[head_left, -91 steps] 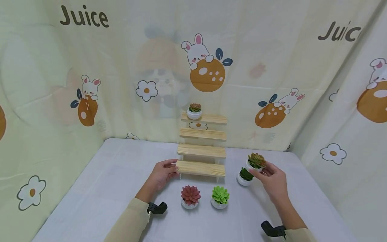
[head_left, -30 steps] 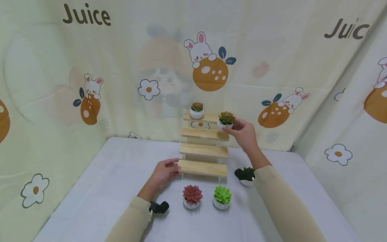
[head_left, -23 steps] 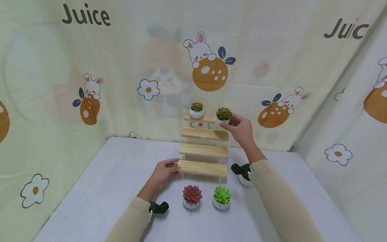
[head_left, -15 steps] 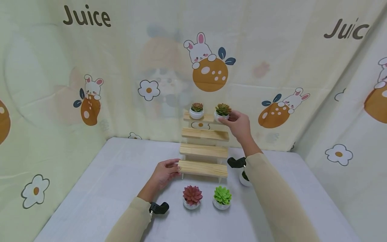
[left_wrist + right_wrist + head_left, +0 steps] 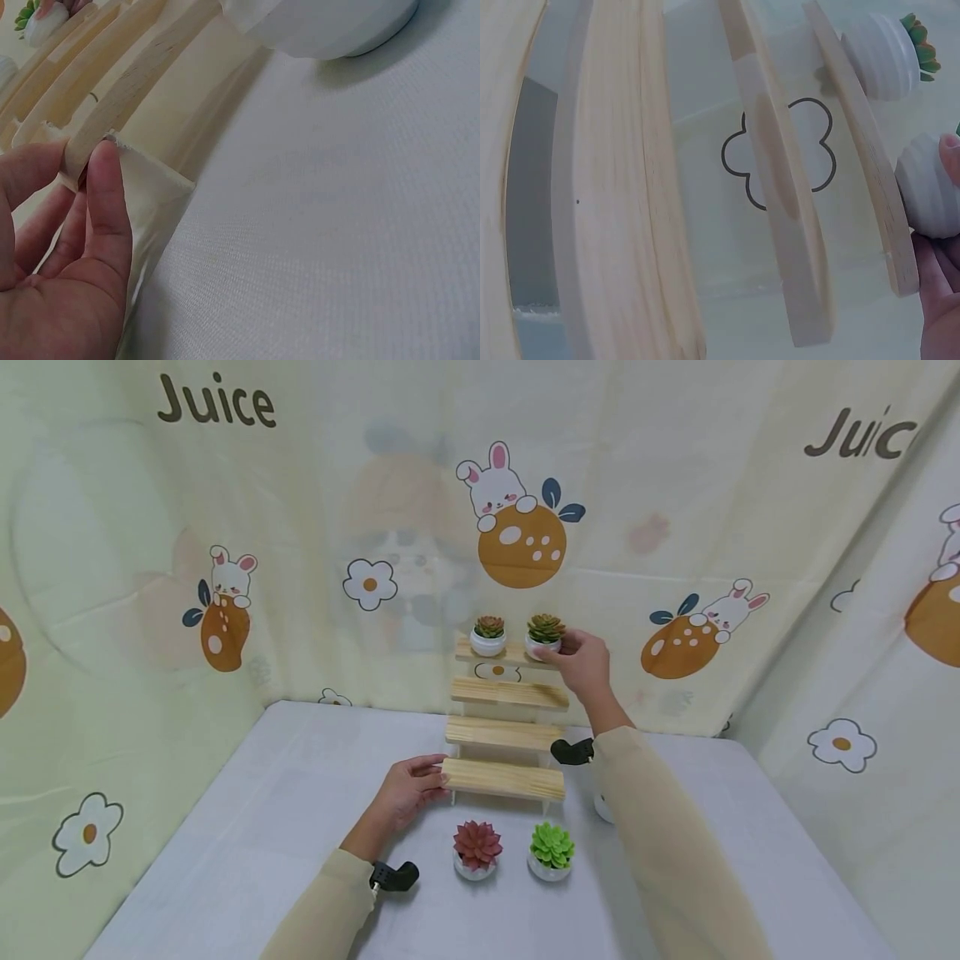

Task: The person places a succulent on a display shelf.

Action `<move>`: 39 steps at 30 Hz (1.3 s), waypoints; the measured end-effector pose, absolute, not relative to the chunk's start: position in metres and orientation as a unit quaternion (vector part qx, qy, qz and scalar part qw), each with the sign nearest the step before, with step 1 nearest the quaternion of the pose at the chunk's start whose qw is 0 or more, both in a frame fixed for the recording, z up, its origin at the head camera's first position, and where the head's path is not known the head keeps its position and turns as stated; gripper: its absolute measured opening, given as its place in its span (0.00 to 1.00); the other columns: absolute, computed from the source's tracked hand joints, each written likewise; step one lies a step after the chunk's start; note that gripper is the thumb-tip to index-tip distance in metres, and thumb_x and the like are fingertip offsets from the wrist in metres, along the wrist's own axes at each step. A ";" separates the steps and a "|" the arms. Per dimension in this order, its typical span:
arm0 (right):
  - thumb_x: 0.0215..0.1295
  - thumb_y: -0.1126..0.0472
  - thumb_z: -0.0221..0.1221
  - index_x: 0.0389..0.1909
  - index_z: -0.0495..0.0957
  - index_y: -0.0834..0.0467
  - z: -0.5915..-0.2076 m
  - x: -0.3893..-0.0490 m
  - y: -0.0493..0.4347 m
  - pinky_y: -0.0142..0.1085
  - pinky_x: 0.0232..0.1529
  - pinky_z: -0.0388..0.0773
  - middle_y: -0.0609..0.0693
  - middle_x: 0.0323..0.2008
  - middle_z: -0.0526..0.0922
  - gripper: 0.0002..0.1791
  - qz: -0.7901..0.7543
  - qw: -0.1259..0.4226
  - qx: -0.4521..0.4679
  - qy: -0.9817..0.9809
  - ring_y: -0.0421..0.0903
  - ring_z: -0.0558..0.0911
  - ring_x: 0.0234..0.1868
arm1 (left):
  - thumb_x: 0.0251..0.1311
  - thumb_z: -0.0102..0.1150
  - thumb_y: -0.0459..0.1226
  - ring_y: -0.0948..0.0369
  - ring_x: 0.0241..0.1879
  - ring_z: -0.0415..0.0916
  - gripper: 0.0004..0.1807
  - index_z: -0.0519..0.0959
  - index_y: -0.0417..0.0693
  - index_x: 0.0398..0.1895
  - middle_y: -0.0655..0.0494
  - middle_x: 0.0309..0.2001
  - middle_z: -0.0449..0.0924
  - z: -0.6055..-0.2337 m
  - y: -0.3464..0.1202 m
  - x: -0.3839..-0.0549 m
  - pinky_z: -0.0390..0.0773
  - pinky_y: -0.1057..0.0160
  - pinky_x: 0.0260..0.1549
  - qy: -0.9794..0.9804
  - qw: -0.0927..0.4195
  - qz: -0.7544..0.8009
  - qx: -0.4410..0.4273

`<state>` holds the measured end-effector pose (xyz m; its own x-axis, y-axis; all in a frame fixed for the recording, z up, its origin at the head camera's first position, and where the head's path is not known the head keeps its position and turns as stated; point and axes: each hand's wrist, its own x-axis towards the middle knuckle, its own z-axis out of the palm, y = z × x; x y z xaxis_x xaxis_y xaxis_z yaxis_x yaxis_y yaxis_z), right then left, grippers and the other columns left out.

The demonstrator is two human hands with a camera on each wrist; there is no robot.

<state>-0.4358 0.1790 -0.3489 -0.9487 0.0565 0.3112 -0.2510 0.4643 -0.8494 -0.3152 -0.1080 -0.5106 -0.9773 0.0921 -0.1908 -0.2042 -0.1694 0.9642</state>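
Note:
A tiered wooden shelf stand [image 5: 506, 732] stands at the back middle of the table. My left hand [image 5: 408, 791] pinches the left end of its lowest board, thumb and fingers on either side in the left wrist view [image 5: 79, 255]. On the right part of the top board sits a potted succulent [image 5: 545, 635] with green-brown leaves, and my right hand [image 5: 585, 664] grips its white pot from the right. In the right wrist view that pot [image 5: 928, 187] touches the board. Beside it, to the left, is another potted succulent [image 5: 488, 636] with reddish tips.
In front of the stand are a red potted succulent [image 5: 477, 849] and a bright green potted succulent [image 5: 551, 850]. A further white pot [image 5: 603, 808] at the right is mostly hidden by my right sleeve. A printed curtain [image 5: 300, 510] hangs behind the table.
My right hand has carried the green-brown succulent from the table's right side up to the top board, then slid it slightly left. My left hand has stayed on the lowest board.

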 end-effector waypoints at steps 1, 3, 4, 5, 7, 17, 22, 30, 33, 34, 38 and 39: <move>0.59 0.48 0.74 0.61 0.81 0.59 -0.349 -0.436 0.179 0.41 0.53 0.83 0.58 0.53 0.86 0.32 0.515 0.150 0.055 -0.842 0.52 0.84 0.53 | 0.67 0.63 0.28 0.58 0.42 0.85 0.24 0.77 0.40 0.66 0.43 0.51 0.83 -0.511 -0.108 -0.315 0.89 0.61 0.44 0.636 0.097 0.764 -0.044; 0.60 0.48 0.74 0.61 0.81 0.59 -0.350 -0.437 0.178 0.40 0.52 0.83 0.58 0.52 0.87 0.31 0.515 0.151 0.052 -0.842 0.51 0.84 0.53 | 0.67 0.62 0.27 0.57 0.42 0.85 0.23 0.77 0.39 0.66 0.43 0.51 0.83 -0.511 -0.108 -0.315 0.89 0.61 0.44 0.637 0.097 0.764 -0.042; 0.60 0.48 0.74 0.61 0.81 0.58 -0.351 -0.438 0.178 0.40 0.51 0.83 0.58 0.52 0.87 0.31 0.515 0.152 0.052 -0.842 0.51 0.84 0.53 | 0.67 0.62 0.27 0.57 0.42 0.85 0.23 0.77 0.39 0.65 0.42 0.51 0.83 -0.511 -0.108 -0.315 0.90 0.61 0.44 0.636 0.097 0.764 -0.041; 0.60 0.49 0.74 0.61 0.81 0.58 -0.351 -0.438 0.178 0.40 0.52 0.83 0.58 0.53 0.87 0.31 0.516 0.152 0.051 -0.841 0.51 0.84 0.53 | 0.67 0.62 0.27 0.57 0.42 0.85 0.23 0.78 0.40 0.65 0.43 0.51 0.84 -0.511 -0.108 -0.315 0.89 0.61 0.44 0.634 0.098 0.766 -0.043; 0.60 0.49 0.73 0.61 0.81 0.58 -0.352 -0.439 0.178 0.41 0.52 0.83 0.58 0.53 0.87 0.31 0.516 0.152 0.050 -0.842 0.51 0.84 0.53 | 0.67 0.62 0.27 0.57 0.42 0.85 0.23 0.77 0.40 0.65 0.43 0.51 0.83 -0.511 -0.108 -0.316 0.89 0.61 0.44 0.634 0.097 0.766 -0.042; 0.61 0.48 0.73 0.60 0.82 0.59 -0.353 -0.438 0.175 0.42 0.53 0.83 0.57 0.52 0.87 0.30 0.505 0.161 0.040 -0.847 0.51 0.84 0.52 | 0.67 0.62 0.27 0.57 0.43 0.85 0.24 0.77 0.40 0.66 0.42 0.53 0.83 -0.511 -0.108 -0.316 0.89 0.59 0.46 0.637 0.097 0.764 -0.034; 0.62 0.47 0.72 0.48 0.84 0.60 -0.353 -0.436 0.173 0.35 0.40 0.77 0.55 0.41 0.85 0.23 0.489 0.170 0.046 -0.854 0.47 0.78 0.42 | 0.67 0.62 0.27 0.57 0.43 0.85 0.24 0.76 0.40 0.67 0.42 0.53 0.83 -0.511 -0.108 -0.316 0.89 0.59 0.46 0.636 0.097 0.765 -0.037; 0.63 0.51 0.71 0.58 0.82 0.61 -0.352 -0.433 0.173 0.37 0.51 0.84 0.58 0.53 0.86 0.26 0.507 0.149 0.049 -0.848 0.49 0.84 0.51 | 0.66 0.62 0.26 0.57 0.42 0.84 0.24 0.76 0.38 0.66 0.43 0.51 0.83 -0.512 -0.108 -0.316 0.89 0.60 0.45 0.632 0.100 0.768 -0.038; 0.64 0.53 0.71 0.65 0.78 0.61 -0.352 -0.431 0.175 0.43 0.61 0.83 0.59 0.61 0.82 0.31 0.524 0.131 0.051 -0.840 0.51 0.83 0.61 | 0.67 0.62 0.27 0.57 0.42 0.84 0.24 0.76 0.38 0.66 0.42 0.51 0.83 -0.512 -0.108 -0.316 0.89 0.60 0.45 0.634 0.099 0.766 -0.036; 0.64 0.53 0.70 0.67 0.76 0.60 -0.353 -0.430 0.176 0.44 0.63 0.82 0.60 0.63 0.81 0.32 0.528 0.128 0.051 -0.838 0.52 0.82 0.63 | 0.67 0.62 0.27 0.57 0.42 0.85 0.24 0.77 0.39 0.66 0.43 0.51 0.84 -0.512 -0.108 -0.316 0.89 0.60 0.45 0.633 0.100 0.767 -0.039; 0.64 0.54 0.71 0.69 0.74 0.61 -0.354 -0.426 0.178 0.45 0.66 0.80 0.61 0.65 0.79 0.34 0.544 0.134 0.056 -0.827 0.53 0.81 0.65 | 0.66 0.63 0.27 0.57 0.42 0.85 0.24 0.78 0.40 0.65 0.43 0.52 0.84 -0.511 -0.108 -0.316 0.89 0.60 0.46 0.633 0.096 0.767 -0.042; 0.64 0.55 0.71 0.70 0.73 0.62 -0.354 -0.424 0.179 0.45 0.66 0.80 0.61 0.65 0.79 0.35 0.548 0.138 0.058 -0.823 0.54 0.81 0.65 | 0.66 0.63 0.27 0.57 0.42 0.85 0.23 0.78 0.40 0.65 0.43 0.52 0.84 -0.512 -0.108 -0.316 0.89 0.60 0.46 0.632 0.095 0.768 -0.043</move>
